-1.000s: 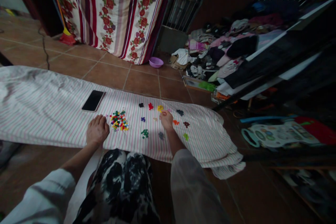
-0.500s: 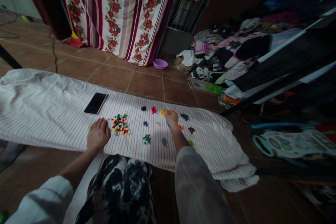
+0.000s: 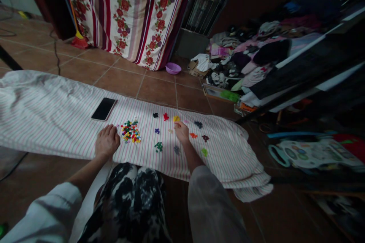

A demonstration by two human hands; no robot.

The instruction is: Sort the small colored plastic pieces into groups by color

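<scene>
My left hand (image 3: 107,141) lies palm down on the striped cloth (image 3: 71,129), its fingers stretched out beside a mixed heap of small coloured pieces (image 3: 131,132). Over the sorted clusters, my right hand (image 3: 182,133) has its fingertips drawn together just below the yellow pieces (image 3: 176,119); whether anything tiny is between them cannot be made out. Around it lie red pieces (image 3: 165,116), black pieces (image 3: 155,115), blue-purple pieces (image 3: 157,131), green pieces (image 3: 159,146), grey pieces (image 3: 176,149), orange pieces (image 3: 193,135), dark red pieces (image 3: 205,138), lime pieces (image 3: 204,152) and dark grey-blue pieces (image 3: 198,124).
A phone (image 3: 103,109) rests on the cloth, left of the mixed heap. Beyond the cloth's far edge, a purple basin (image 3: 173,68) stands on the tiled floor near a floral curtain (image 3: 137,15). Piled clothes (image 3: 245,53) fill the right background.
My right hand has drawn back slightly left and toward me from the yellow pieces, uncovering the orange ones. My left hand stays by the heap. The view has shifted a little.
</scene>
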